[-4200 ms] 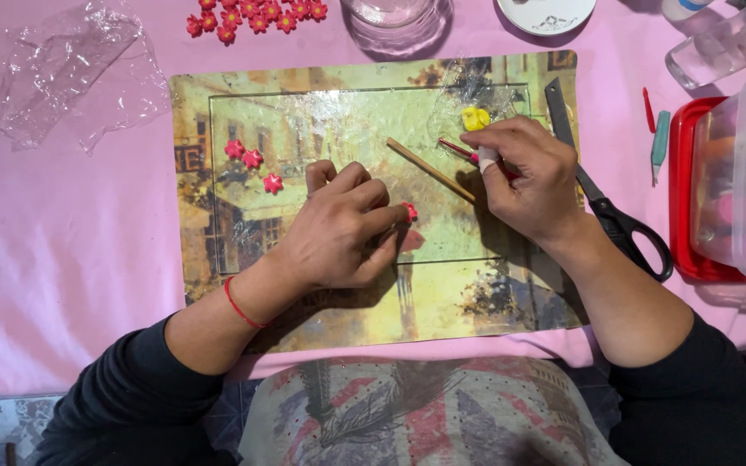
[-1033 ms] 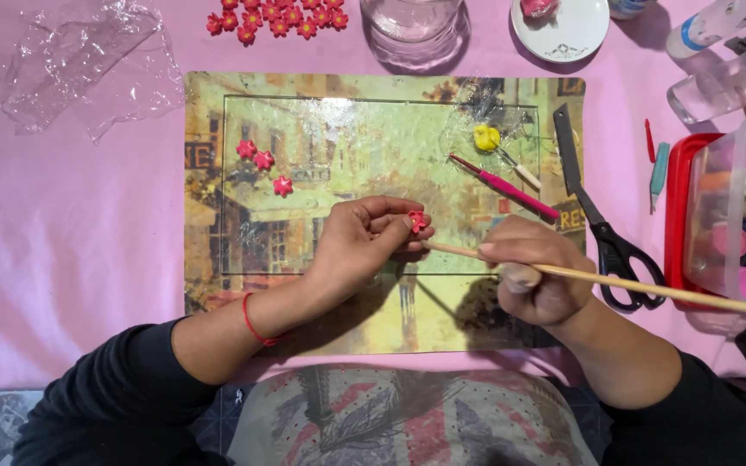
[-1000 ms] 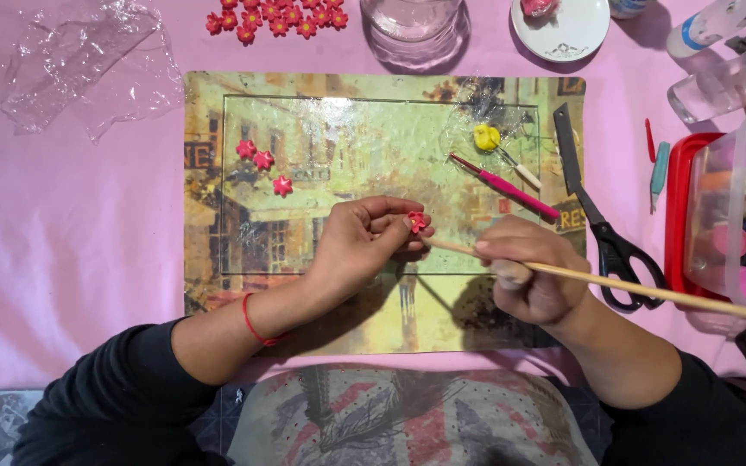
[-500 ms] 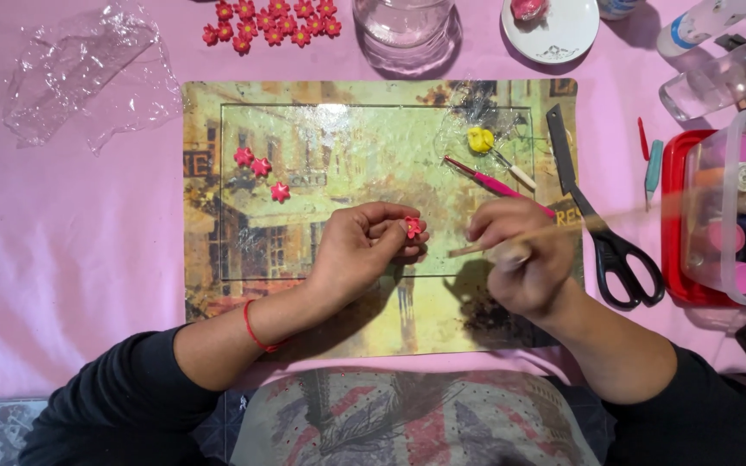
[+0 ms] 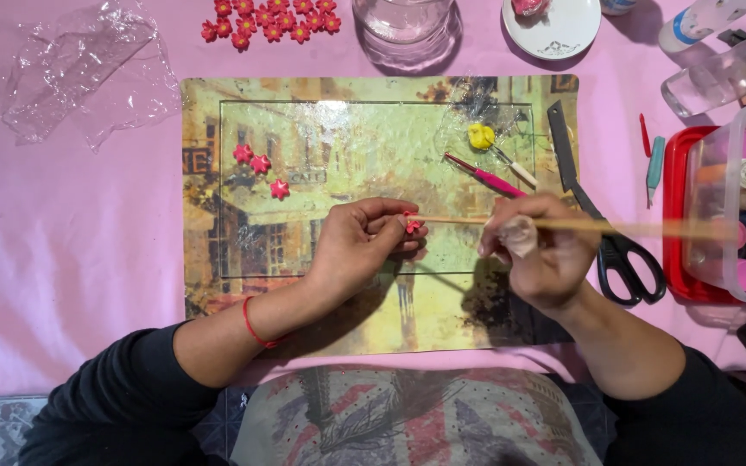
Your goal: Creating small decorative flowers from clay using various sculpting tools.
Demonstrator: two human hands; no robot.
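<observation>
Here the left hand (image 5: 364, 246) curls nearly closed, its fingertips pinching a small red flower (image 5: 411, 225) above the middle of the picture mat (image 5: 218, 285). The right hand (image 5: 541, 255), at three o'clock from it, is clenched around a thin wooden stick (image 5: 580, 225) whose tip touches the flower. Three more red flowers (image 5: 261, 168) lie at ten o'clock from the left hand, black scissors (image 5: 615, 250) just beside the right.

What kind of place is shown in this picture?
Probably a home craft table: a pink cloth under a picture mat, small red flowers in rows, scissors and a box of supplies.
</observation>
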